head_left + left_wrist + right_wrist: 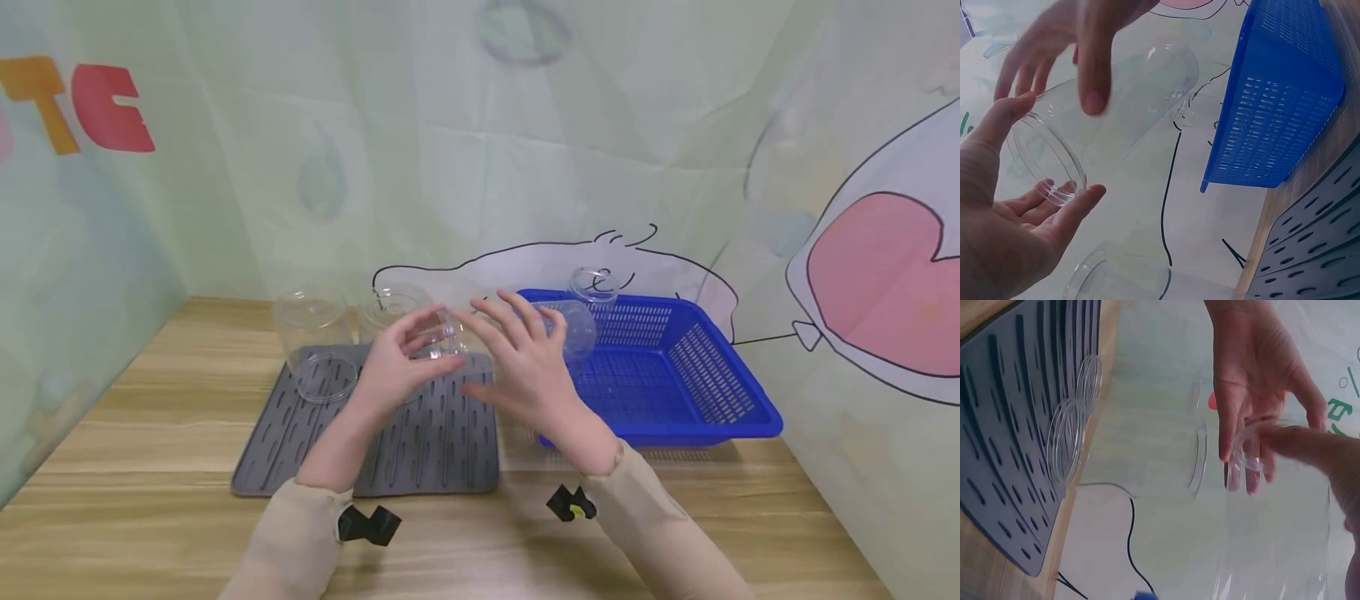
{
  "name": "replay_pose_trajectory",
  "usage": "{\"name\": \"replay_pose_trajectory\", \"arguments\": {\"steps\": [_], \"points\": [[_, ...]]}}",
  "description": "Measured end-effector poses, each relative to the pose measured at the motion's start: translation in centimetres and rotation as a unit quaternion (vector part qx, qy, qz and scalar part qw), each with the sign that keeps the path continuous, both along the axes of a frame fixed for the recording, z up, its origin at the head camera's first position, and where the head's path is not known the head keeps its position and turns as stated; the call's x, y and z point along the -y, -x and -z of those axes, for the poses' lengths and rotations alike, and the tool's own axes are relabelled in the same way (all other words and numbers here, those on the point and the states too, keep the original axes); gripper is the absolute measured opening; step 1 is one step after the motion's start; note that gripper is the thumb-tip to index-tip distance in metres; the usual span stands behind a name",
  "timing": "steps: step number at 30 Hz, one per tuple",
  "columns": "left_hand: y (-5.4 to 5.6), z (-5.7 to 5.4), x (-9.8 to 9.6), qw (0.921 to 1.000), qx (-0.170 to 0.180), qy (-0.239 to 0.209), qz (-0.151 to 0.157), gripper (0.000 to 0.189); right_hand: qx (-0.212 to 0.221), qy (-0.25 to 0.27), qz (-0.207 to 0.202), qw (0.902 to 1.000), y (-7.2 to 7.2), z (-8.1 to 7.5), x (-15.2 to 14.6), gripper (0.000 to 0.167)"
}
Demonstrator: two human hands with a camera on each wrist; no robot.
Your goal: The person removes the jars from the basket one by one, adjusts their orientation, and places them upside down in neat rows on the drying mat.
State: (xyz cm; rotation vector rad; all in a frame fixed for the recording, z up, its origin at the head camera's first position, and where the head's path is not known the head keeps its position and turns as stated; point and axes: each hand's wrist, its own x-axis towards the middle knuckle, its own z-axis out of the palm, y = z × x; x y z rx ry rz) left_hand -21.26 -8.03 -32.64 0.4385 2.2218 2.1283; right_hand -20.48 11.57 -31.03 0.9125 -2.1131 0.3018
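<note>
1. Above the gray mat (442, 458), the left hand (397, 367) grips the rim of a sideways clear jar (1138, 106) between thumb and fingers.
2. Beside that jar's body, the right hand (528, 371) has its fingers spread; whether they touch it, I cannot tell.
3. On the mat, two more jars (311, 337) stand side by side.
4. At right sits a blue basket (660, 431), another clear container (595, 286) showing near its back edge.
</note>
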Motion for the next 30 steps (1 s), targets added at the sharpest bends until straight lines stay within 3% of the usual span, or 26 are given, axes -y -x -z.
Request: {"name": "replay_pose_trajectory", "arguments": {"steps": [3,7,11,13,15,19,22,25,28,30], "points": [[-0.1,0.1,0.4,1.0000,0.000,-0.007,-0.005,0.073,-0.056,0.057,-0.050,0.9955,0.2,0.3,-0.9,0.091],[0.0,0.1,0.7,0.9996,-0.011,-0.023,-0.014,0.070,-0.070,0.168,-0.091,0.9791,0.6,0.7,-2.3,0.076],[-0.1,0.0,0.8,0.9979,-0.031,-0.054,-0.019,0.066,-0.035,0.308,-0.105,0.9450,1.0,1.1,-3.7,0.078],[-0.1,0.0,0.8,0.9954,-0.042,-0.084,-0.019,0.065,0.020,0.385,-0.117,0.9153,1.1,1.1,-4.2,0.087],[-0.1,0.1,0.7,0.9912,-0.051,-0.121,-0.015,0.064,0.094,0.465,-0.149,0.8678,1.1,1.1,-4.6,0.099],[-0.1,0.3,0.5,0.9815,-0.075,-0.176,-0.006,0.062,0.235,0.596,-0.235,0.7313,1.2,0.9,-4.8,0.124],[-0.2,0.4,0.2,0.9770,-0.092,-0.192,-0.002,0.059,0.307,0.646,-0.281,0.6401,1.2,0.8,-4.4,0.133],[-0.3,0.6,-0.1,0.9741,-0.099,-0.203,0.007,0.061,0.353,0.669,-0.322,0.5690,1.2,0.7,-3.7,0.135],[-0.3,0.7,-0.4,0.9723,-0.099,-0.210,0.019,0.064,0.377,0.681,-0.362,0.5127,1.2,0.8,-2.9,0.132],[-0.3,0.8,-0.5,0.9721,-0.099,-0.212,0.025,0.066,0.390,0.685,-0.380,0.4849,1.0,0.8,-2.4,0.129]]}}
